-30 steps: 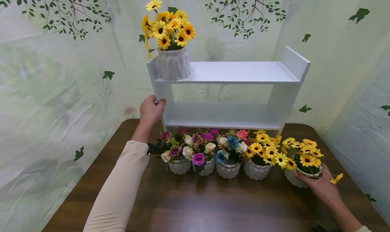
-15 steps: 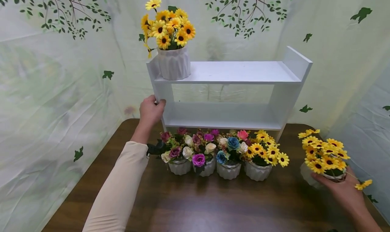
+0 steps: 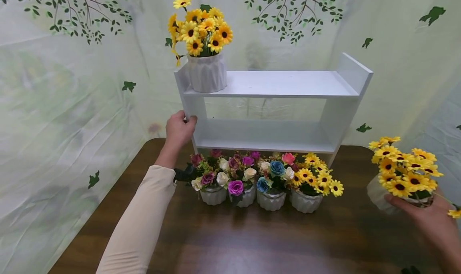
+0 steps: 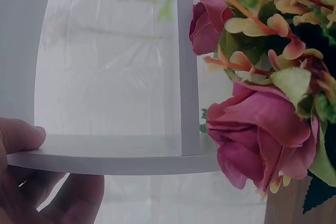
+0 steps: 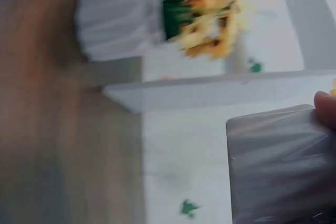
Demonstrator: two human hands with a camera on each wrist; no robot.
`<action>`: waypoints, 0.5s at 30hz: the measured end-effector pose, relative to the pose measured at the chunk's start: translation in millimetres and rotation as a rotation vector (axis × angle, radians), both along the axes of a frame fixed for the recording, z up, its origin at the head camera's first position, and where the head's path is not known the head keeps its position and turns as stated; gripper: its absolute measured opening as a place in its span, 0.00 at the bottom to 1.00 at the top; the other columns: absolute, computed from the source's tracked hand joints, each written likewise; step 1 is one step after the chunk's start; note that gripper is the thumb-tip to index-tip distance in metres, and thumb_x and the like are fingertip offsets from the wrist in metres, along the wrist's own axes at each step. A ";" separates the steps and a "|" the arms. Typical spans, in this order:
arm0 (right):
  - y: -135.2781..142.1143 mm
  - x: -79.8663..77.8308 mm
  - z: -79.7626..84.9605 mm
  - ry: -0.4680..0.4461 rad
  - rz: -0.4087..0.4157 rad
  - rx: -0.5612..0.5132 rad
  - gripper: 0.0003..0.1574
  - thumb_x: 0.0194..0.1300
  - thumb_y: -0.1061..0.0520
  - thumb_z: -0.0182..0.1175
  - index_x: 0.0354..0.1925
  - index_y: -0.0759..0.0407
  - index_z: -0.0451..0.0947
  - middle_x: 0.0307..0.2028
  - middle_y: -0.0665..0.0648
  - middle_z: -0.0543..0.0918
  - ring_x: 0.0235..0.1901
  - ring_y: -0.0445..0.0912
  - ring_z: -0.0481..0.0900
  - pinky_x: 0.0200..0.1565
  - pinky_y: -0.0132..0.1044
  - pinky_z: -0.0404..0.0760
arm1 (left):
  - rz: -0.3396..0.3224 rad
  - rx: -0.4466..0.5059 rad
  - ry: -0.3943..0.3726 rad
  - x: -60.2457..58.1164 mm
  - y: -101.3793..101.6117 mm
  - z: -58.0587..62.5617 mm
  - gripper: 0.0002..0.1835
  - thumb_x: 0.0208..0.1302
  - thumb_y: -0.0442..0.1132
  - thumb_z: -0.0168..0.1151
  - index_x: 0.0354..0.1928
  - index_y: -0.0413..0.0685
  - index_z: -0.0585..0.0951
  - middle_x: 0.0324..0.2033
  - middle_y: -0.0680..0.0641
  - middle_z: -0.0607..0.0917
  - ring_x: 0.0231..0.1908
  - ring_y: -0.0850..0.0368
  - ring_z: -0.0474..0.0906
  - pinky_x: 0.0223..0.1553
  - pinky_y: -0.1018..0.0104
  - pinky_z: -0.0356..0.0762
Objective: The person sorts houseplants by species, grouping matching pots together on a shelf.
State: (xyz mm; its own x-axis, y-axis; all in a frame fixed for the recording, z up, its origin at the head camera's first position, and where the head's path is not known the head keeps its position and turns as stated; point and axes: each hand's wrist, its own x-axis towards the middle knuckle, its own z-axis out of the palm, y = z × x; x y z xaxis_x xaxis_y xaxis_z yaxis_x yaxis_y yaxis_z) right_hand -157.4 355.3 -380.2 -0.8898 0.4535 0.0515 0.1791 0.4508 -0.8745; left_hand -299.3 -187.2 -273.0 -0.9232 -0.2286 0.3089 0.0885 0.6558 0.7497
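Observation:
My left hand (image 3: 180,130) grips the left side panel of a white two-tier shelf (image 3: 281,84); in the left wrist view the thumb and fingers lie on opposite faces of that board (image 4: 131,163). On the right, my right hand (image 3: 428,218) holds a white ribbed pot of yellow sunflowers (image 3: 381,194), tilted and raised off the table. The right wrist view shows the pot's smooth side (image 5: 278,166) with a fingertip at its rim. Another pot of sunflowers (image 3: 207,74) stands on the shelf's top tier at the left end.
Before the shelf, a row of white pots runs along the brown table (image 3: 230,242): pink-and-cream roses (image 3: 213,196), purple roses (image 3: 235,188), blue roses (image 3: 276,169) and yellow sunflowers (image 3: 306,202). A leaf-printed cloth (image 3: 72,106) hangs behind.
My right hand has lifted the sunflower pot away from the row's right end and carried it right and upward. My left hand keeps its grip on the shelf panel.

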 end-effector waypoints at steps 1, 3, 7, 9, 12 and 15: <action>-1.2 1.4 4.1 0.018 0.009 -0.003 0.61 0.64 0.47 0.66 0.78 0.32 0.34 0.79 0.45 0.48 0.75 0.38 0.50 0.78 0.49 0.49 | 0.002 -0.002 -0.003 0.1 -0.1 0.1 0.21 0.70 0.44 0.50 0.53 0.33 0.79 0.53 0.32 0.84 0.48 0.38 0.82 0.45 0.48 0.81; -3.7 3.9 14.6 0.029 0.014 0.010 0.59 0.65 0.46 0.65 0.77 0.31 0.35 0.79 0.43 0.48 0.74 0.35 0.49 0.78 0.48 0.46 | 0.003 -0.010 -0.006 0.5 -0.8 -0.1 0.20 0.71 0.44 0.50 0.52 0.33 0.79 0.53 0.32 0.84 0.48 0.38 0.83 0.45 0.48 0.81; -10.9 7.6 35.0 0.065 0.058 0.082 0.56 0.67 0.47 0.63 0.78 0.32 0.37 0.79 0.42 0.48 0.73 0.31 0.50 0.78 0.46 0.47 | 0.008 -0.017 -0.008 1.1 -2.0 -0.5 0.20 0.70 0.43 0.50 0.51 0.33 0.79 0.52 0.32 0.84 0.47 0.38 0.83 0.44 0.49 0.80; -16.2 8.6 45.1 0.101 0.087 0.109 0.54 0.68 0.49 0.62 0.78 0.32 0.39 0.77 0.39 0.51 0.70 0.28 0.52 0.78 0.46 0.48 | 0.009 -0.023 -0.007 0.9 -2.6 -0.6 0.20 0.70 0.43 0.50 0.52 0.33 0.79 0.52 0.32 0.84 0.47 0.37 0.83 0.44 0.48 0.81; -24.3 8.4 61.3 0.193 0.144 0.139 0.52 0.68 0.54 0.62 0.78 0.34 0.43 0.69 0.33 0.59 0.65 0.25 0.57 0.74 0.31 0.54 | 0.003 -0.034 -0.003 0.6 -2.5 -0.1 0.20 0.70 0.43 0.50 0.53 0.33 0.79 0.52 0.32 0.84 0.48 0.37 0.83 0.45 0.48 0.81; -33.7 4.1 80.0 0.263 0.189 0.157 0.52 0.67 0.58 0.63 0.77 0.36 0.45 0.64 0.29 0.61 0.62 0.25 0.59 0.68 0.22 0.57 | 0.000 -0.035 0.004 0.1 -2.1 0.9 0.20 0.70 0.42 0.50 0.53 0.33 0.79 0.51 0.32 0.84 0.48 0.37 0.83 0.45 0.47 0.81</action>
State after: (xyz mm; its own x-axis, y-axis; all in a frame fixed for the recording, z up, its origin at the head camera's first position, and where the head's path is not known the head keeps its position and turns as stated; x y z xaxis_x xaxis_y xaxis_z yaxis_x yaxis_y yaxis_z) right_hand -153.3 321.5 -300.2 -0.9042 0.2505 0.3459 -0.1425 0.5866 -0.7972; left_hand -299.3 -189.3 -272.1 -0.9219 -0.2174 0.3207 0.0916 0.6819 0.7257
